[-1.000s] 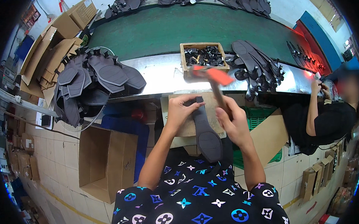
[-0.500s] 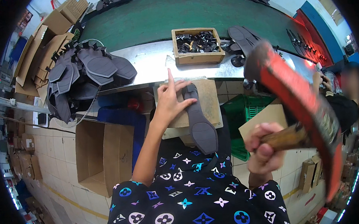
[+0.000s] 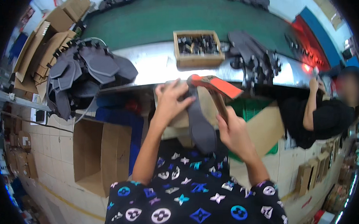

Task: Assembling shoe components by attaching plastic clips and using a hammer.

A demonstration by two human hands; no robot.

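A dark grey shoe sole [image 3: 203,131] lies lengthwise over a pale block [image 3: 176,119] in front of me, its wide end toward my body. My left hand [image 3: 168,106] is at the sole's far, narrow end, fingers bent and thumb reaching across it, steadying it. With my right hand [image 3: 236,135] I grip the wooden handle of a red-headed hammer [image 3: 223,87]. The hammer's striking face is down at the far end of the sole, beside my left fingertips. Motion blur and the hammer head hide that end, so contact cannot be made out.
A wooden box of small black pieces [image 3: 199,61] stands on the metal bench edge, before a green belt [image 3: 152,29]. Grey soles are heaped at left [image 3: 91,65] and right [image 3: 246,45]. An open carton [image 3: 103,155] is at lower left; a person in black [image 3: 328,117] sits at right.
The hammer has swung from raised at the right down and left to the sole's far end. My left index finger, stretched upward before, is now bent. The co-worker shows more fully.
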